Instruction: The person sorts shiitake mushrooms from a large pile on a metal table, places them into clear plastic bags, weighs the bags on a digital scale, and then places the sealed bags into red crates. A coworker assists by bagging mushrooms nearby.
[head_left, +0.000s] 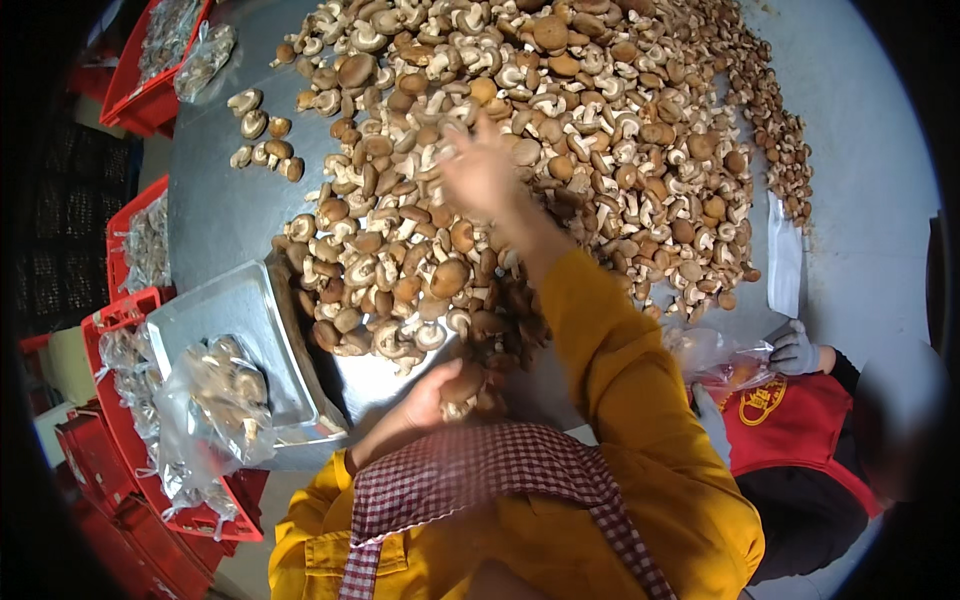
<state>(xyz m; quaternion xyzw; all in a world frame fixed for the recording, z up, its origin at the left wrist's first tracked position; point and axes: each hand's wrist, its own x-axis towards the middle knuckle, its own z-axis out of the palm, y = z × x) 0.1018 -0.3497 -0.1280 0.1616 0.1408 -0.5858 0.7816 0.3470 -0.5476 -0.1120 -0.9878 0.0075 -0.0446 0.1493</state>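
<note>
A large heap of shiitake mushrooms (600, 150) covers the metal table before me, brown caps and pale stems mixed. My left hand (421, 401) is at the near edge against my apron, curled around a few mushrooms (461, 386); its fingers are partly hidden beneath them. My right hand (480, 169) reaches across over the middle of the heap, blurred by motion. Its fingers look spread, and I see nothing held in them. To the left, a clear plastic bag of mushrooms (232, 382) rests on the metal pan of a scale (281, 337).
Red crates (124, 315) with bagged mushrooms line the left side. Several loose mushrooms (266, 139) lie apart at upper left. On the right, a co-worker's grey-gloved hand (795, 351) holds a clear plastic bag (720, 356). A white strip (784, 262) lies nearby.
</note>
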